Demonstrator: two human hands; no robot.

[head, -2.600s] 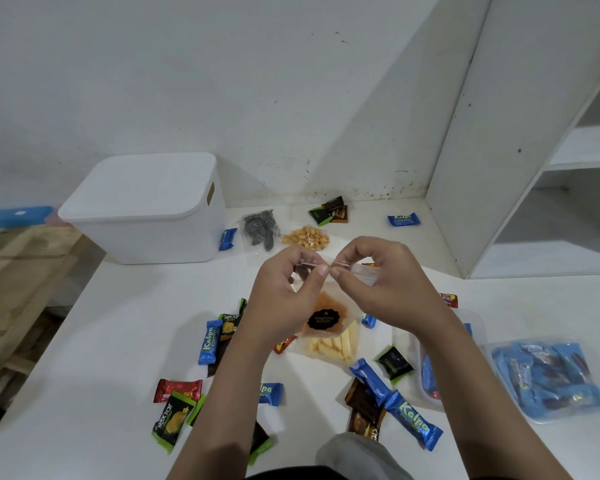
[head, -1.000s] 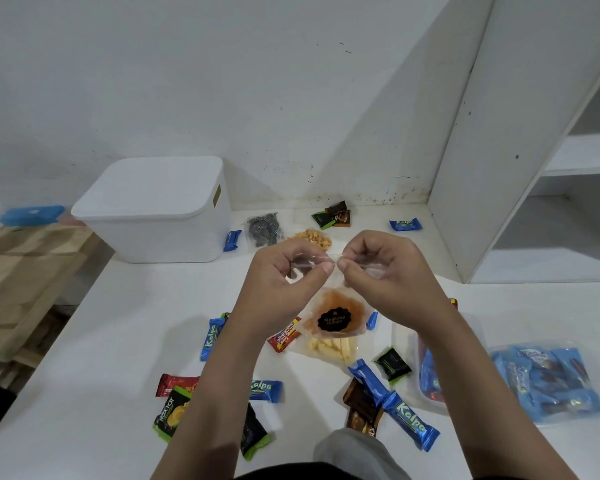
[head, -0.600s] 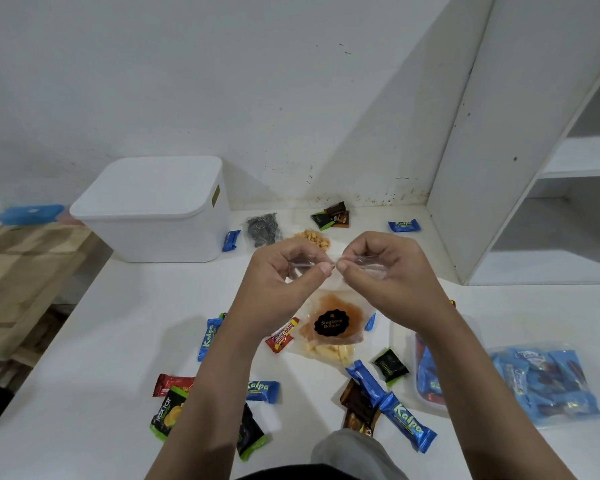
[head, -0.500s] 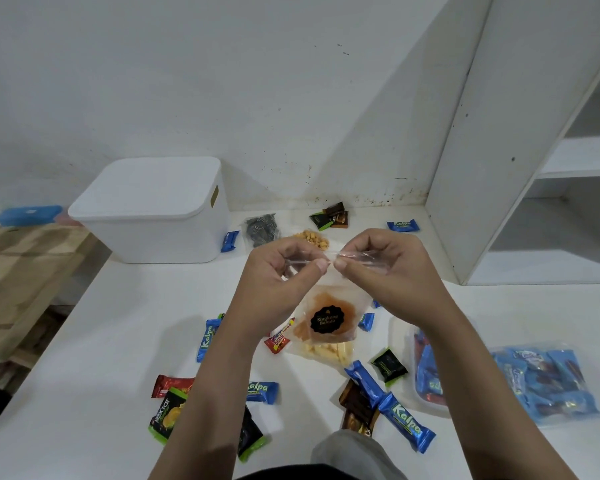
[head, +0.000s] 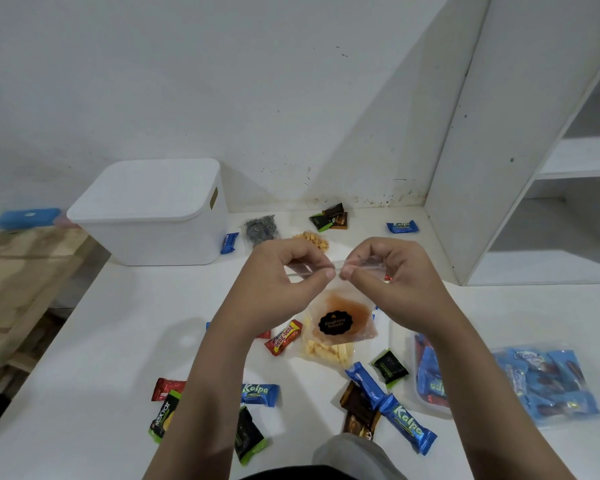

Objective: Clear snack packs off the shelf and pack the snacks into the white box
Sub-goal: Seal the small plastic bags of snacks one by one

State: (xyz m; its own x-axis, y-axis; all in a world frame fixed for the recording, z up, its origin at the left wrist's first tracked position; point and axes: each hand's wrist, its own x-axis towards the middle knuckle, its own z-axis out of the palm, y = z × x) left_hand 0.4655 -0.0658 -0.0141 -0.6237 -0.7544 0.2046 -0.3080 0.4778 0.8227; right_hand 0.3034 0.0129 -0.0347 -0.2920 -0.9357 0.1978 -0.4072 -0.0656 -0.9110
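Note:
Both hands hold a clear zip bag (head: 340,318) of orange chips with a black round label above the white table (head: 125,341). My left hand (head: 284,282) pinches the bag's top edge on the left, and my right hand (head: 388,275) pinches it on the right, thumbs nearly touching. The bag hangs below my fingers. The white box (head: 153,220) stands at the back left with its lid on. Several small wrapped snacks lie scattered on the table, among them blue Kalpa bars (head: 407,426).
A white shelf unit (head: 499,150) rises at the right. A clear bag of blue snacks (head: 548,386) and a clear tub (head: 426,379) lie at the right. Packs of yellow sticks (head: 329,351), dark pieces (head: 261,230) and nuts (head: 314,240) lie on the table.
My hands keep pinching the bag's top edge in about the same place. The bag has swung slightly and now hangs a little to the right.

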